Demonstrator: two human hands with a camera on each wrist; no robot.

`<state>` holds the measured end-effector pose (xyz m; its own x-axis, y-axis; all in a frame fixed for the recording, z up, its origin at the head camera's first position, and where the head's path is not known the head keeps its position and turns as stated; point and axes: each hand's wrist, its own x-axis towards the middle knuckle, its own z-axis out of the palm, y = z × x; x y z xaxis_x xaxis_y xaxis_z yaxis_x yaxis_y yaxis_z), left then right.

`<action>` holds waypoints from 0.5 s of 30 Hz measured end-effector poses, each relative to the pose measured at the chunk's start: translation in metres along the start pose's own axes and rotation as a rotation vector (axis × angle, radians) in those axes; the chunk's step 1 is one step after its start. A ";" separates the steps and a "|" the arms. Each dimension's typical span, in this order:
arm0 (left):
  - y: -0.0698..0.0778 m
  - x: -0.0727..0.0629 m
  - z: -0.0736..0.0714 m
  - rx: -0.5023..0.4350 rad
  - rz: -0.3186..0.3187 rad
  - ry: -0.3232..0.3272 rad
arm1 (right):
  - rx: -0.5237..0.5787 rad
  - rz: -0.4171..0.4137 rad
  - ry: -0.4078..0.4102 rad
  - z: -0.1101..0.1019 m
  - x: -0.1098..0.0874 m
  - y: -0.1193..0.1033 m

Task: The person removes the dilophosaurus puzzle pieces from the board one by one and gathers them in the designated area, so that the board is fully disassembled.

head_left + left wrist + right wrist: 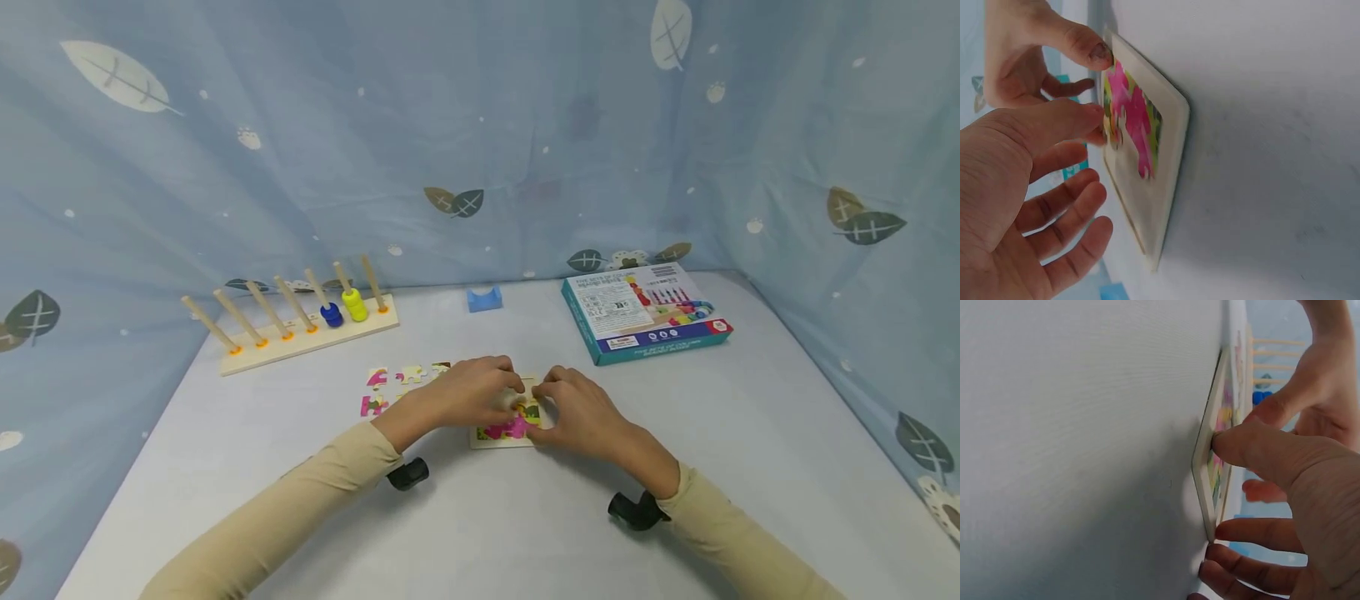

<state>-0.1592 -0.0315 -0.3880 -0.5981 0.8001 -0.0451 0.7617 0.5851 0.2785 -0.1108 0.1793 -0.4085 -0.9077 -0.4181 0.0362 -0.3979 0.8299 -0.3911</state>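
Observation:
A small jigsaw tray (1175,122) with a pale wooden rim lies on the table, partly filled with pink, green and yellow pieces. Above it, my left hand (474,390) has thumb and forefinger close together at a yellowish puzzle piece (1114,130); the other fingers are spread loosely. The fingertips hide much of that piece. My right hand (588,417) grips the tray at its right side, thumb (1229,444) on the near rim and a finger at another edge. Loose puzzle pieces (373,406) lie left of the tray, some behind the left forearm.
At the back left stands a wooden peg board (315,337) with blue rings (332,315) and yellow rings (355,306). A blue curved block (484,301) sits at the back middle, a toy box (645,312) at the back right. A leaf-patterned curtain (480,125) surrounds the table.

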 end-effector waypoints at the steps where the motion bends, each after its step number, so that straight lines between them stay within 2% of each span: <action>1: 0.001 0.002 0.000 0.005 -0.002 -0.003 | 0.006 -0.004 -0.001 0.000 0.000 0.001; 10: 0.010 0.013 0.003 0.020 -0.005 -0.025 | 0.048 -0.014 0.013 0.002 -0.001 0.003; 15: 0.012 0.018 0.006 0.024 -0.029 -0.021 | 0.058 -0.028 0.027 0.001 -0.001 0.005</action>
<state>-0.1595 -0.0090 -0.3908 -0.6149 0.7852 -0.0727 0.7501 0.6109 0.2534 -0.1118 0.1839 -0.4116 -0.8998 -0.4304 0.0721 -0.4156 0.7949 -0.4420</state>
